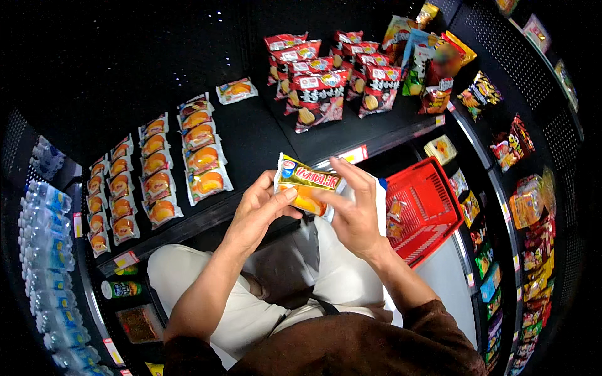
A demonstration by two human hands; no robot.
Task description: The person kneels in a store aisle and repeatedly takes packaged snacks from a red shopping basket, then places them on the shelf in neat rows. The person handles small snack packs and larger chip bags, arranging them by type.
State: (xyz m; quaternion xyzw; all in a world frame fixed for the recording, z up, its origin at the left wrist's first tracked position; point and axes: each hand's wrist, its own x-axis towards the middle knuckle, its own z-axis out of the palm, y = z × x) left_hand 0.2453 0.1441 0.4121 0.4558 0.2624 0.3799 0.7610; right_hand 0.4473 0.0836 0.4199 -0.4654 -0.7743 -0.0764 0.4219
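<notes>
Left hand (258, 203) pinches the bread packet (307, 178) near the front edge of the shelf (254, 135); right hand (358, 216), half-open, touches it. Likely light, soft, slick, crushable: hold sealed ends.

Bright middle, near-black upper left, glints on the packet (306, 180), fisheye-curved rim (corners darkest)

Left hand (258, 203) and right hand (359, 216), loosely curled, close together
</notes>
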